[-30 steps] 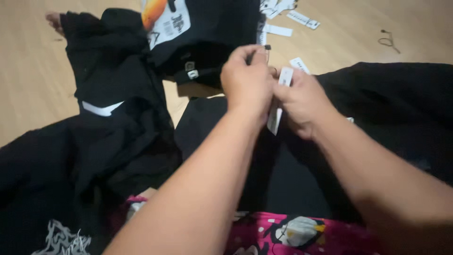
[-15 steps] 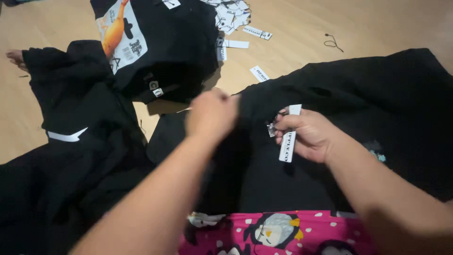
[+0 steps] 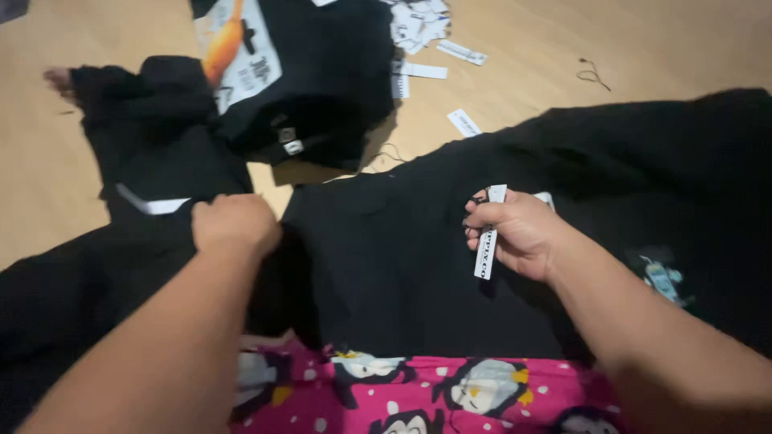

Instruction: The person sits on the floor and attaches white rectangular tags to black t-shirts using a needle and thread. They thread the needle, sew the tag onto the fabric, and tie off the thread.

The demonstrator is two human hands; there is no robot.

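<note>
Right now the black garment (image 3: 386, 265) lies spread over the wooden floor (image 3: 64, 201), and everything else sits around it. At its left edge the left hand (image 3: 233, 225) is clenched on a fold of the cloth. Over its upper middle, the right hand (image 3: 519, 233) pinches a narrow white label (image 3: 488, 237) between thumb and fingers. Beyond the garment rest a folded black shirt with a print (image 3: 305, 72) and scattered white labels (image 3: 426, 24). The cloth looks soft, limp and light, probably best gathered by an edge; the label seems thin and flimsy, easily bent.
</note>
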